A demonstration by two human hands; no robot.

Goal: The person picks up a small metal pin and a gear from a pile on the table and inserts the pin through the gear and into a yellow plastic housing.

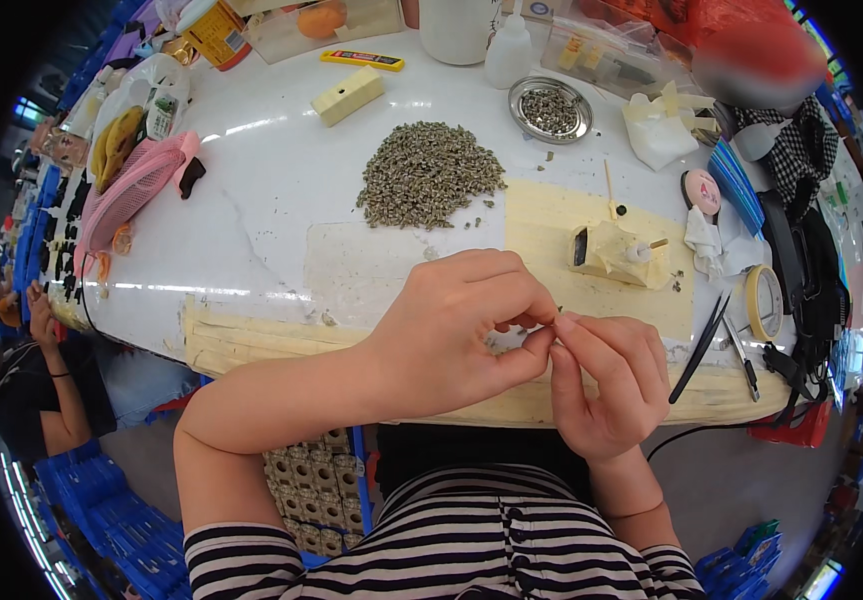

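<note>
Your left hand (456,330) and right hand (606,375) pinch one tiny dark piece (557,312) between fingertips; its axis is too small to tell, near the heap of grey-green pieces (429,174)

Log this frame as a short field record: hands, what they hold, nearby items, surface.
left hand: fingers pinched together against the right hand's fingertips
right hand: fingertips pinch a tiny item, too small to identify
contact: both hands meet above the table's near edge
pile: small grey-brown pieces, heaped behind the hands
metal dish: round, holds more of the same pieces
tape-wrapped block: right of the pile
tweezers: dark, lying right of the right hand
table: white top, near edge taped
</note>
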